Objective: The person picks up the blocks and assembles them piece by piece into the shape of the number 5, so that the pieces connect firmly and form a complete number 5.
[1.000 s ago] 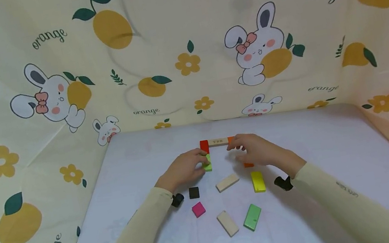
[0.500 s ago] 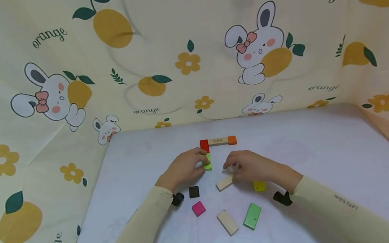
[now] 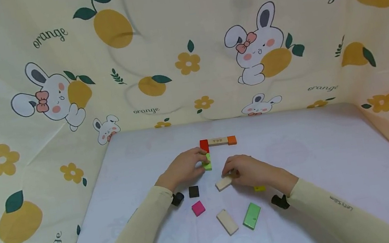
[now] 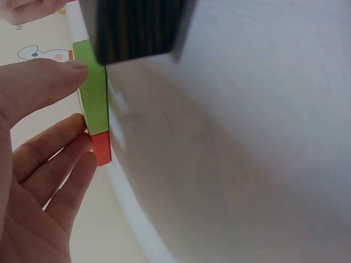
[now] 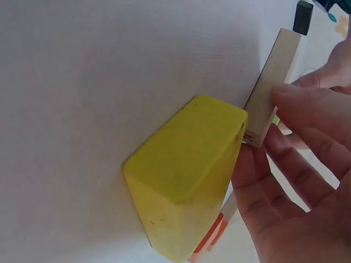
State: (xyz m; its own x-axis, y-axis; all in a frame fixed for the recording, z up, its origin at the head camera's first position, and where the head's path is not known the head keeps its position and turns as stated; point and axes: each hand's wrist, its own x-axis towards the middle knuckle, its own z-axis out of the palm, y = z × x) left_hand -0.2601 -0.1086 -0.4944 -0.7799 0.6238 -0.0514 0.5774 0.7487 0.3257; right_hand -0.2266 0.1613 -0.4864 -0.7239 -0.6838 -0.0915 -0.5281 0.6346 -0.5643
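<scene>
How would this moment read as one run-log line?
left hand: gripping lime block; right hand: pinching wooden block; lime block: end against red block; yellow block: mostly hidden, head view

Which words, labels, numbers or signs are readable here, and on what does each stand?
"orange": five times on the backdrop.
"Let's Slim", small: on the right sleeve.
Far wooden block, between red block and orange block: lettering too small to read.
Held wooden block: end marks too blurred.
</scene>
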